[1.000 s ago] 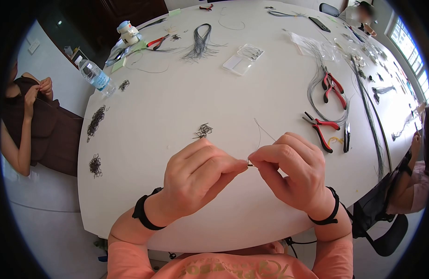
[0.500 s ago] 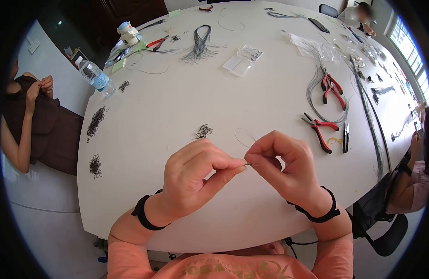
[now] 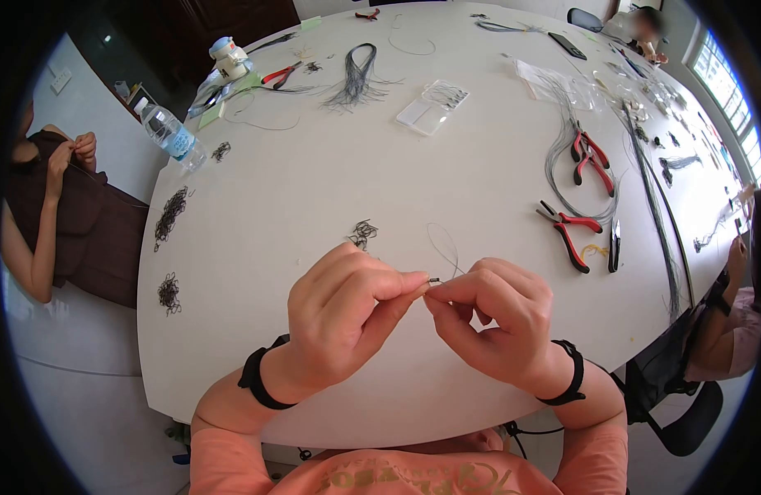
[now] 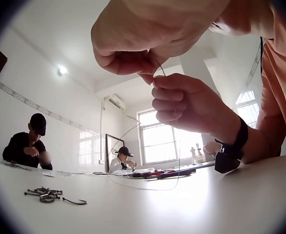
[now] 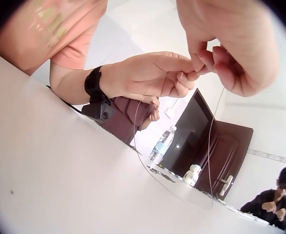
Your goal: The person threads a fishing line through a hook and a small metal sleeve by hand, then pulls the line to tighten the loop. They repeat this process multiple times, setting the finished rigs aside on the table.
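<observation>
In the head view my left hand pinches a fish hook between thumb and forefinger, with just a short dark end showing past the fingertips. My right hand meets it there, thumb and forefinger pinching a thin fishing line right at that end. A wide loop of the line hangs below both hands in the left wrist view. Beyond my left hand a small pile of dark hooks lies on the white table. Most of the held hook is hidden by my fingers.
Red-handled pliers lie to the right, near coils of grey line. A clear plastic box is farther back. More hook piles and a water bottle are at the left. Other people sit around the table.
Both hands have shifted slightly left. My right hand has turned and changed its pinch at the hook's end, and the line's loop beyond my fingers has changed shape.
</observation>
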The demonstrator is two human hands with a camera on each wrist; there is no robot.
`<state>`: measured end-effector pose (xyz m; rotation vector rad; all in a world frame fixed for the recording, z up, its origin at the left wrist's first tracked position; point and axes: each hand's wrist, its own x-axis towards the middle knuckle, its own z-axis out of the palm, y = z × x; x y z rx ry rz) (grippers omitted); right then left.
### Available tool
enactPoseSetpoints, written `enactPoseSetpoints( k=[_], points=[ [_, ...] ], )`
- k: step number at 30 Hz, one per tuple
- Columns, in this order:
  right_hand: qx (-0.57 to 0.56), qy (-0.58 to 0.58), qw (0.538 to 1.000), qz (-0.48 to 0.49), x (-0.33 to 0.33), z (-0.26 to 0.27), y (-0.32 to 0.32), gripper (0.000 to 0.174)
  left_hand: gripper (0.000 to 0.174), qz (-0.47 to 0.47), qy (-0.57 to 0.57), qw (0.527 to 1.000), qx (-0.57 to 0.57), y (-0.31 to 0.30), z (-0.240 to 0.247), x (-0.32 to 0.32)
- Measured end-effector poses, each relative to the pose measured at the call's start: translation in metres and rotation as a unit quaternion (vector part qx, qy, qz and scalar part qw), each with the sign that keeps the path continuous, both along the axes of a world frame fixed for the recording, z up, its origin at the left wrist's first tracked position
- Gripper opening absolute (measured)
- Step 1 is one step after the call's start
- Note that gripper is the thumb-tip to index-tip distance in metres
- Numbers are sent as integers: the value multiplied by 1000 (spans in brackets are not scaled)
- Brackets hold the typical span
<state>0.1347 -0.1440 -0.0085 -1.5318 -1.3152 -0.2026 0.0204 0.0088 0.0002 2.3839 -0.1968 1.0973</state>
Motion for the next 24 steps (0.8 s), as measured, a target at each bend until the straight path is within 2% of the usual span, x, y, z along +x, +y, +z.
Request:
enactPoseSetpoints(
  k=[1,3,9,16,24],
  points=[
    [0,0,1000,1,0,0,1,17,19,4,-11,1000,12,0,0,0],
    [27,-72,997,3,2,0,1,19,20,9,-18,999,28,1,0,0],
    [8,-178,984,-20,8,8,-5,24,25,10,-21,996,88,3,3,2],
    [2,-205,978,-31,16,11,-7,25,24,-8,-22,994,103,4,0,3],
    [8,-165,986,-8,21,10,-5,23,23,-28,-2,997,71,3,0,4]
  ],
)
